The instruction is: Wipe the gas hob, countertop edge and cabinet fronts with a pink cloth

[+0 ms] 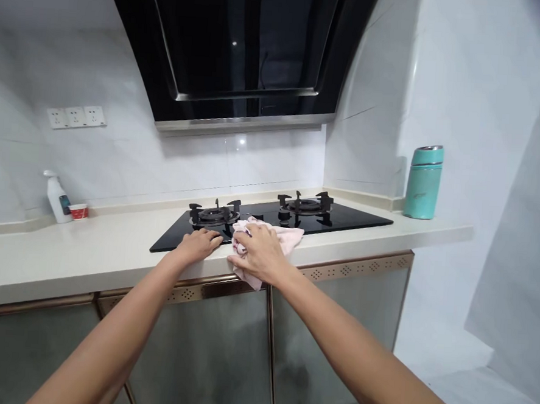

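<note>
My right hand (pixel 260 250) grips a pale pink cloth (pixel 290 238) at the front edge of the black gas stove (pixel 349 218). Part of the cloth hangs down over the counter's edge, and my fingers hide some of it. My left hand (pixel 198 245) rests flat at the stove's front left, its fingers stretched out and holding nothing. Behind the hands stand the left burner (pixel 214 215) and the right burner (pixel 304 206), each with black pan supports.
Overhead hangs a black range hood (pixel 247 48). On the pale counter (pixel 112 241), a white spray bottle (pixel 58 198) and a red-and-white cup (pixel 78 211) stand at the left, a teal flask (pixel 424 184) at the right. Cabinet doors (pixel 206 344) lie below.
</note>
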`<move>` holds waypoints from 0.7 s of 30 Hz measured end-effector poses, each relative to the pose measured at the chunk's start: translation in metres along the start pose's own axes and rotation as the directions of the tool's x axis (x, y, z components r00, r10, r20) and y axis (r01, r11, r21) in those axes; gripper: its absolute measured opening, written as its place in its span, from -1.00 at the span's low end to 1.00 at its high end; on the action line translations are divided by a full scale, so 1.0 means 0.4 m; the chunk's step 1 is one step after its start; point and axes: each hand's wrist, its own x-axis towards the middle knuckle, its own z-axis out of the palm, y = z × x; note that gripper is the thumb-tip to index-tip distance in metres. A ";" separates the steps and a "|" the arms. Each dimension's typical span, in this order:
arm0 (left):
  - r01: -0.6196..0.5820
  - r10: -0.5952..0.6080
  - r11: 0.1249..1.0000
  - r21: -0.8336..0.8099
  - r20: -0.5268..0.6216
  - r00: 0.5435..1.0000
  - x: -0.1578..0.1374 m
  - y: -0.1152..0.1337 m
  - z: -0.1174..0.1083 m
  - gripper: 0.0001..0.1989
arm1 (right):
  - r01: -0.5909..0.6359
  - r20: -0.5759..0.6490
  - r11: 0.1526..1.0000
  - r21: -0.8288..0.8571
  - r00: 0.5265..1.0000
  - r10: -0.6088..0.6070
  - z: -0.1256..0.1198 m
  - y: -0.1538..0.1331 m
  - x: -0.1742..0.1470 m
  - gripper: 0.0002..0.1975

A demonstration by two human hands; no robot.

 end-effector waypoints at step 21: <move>0.013 -0.021 0.997 -0.073 -0.100 0.995 -0.014 0.013 -0.002 -0.35 | -0.688 -0.335 0.717 -0.113 0.706 0.624 -0.252 0.673 -0.319 -0.32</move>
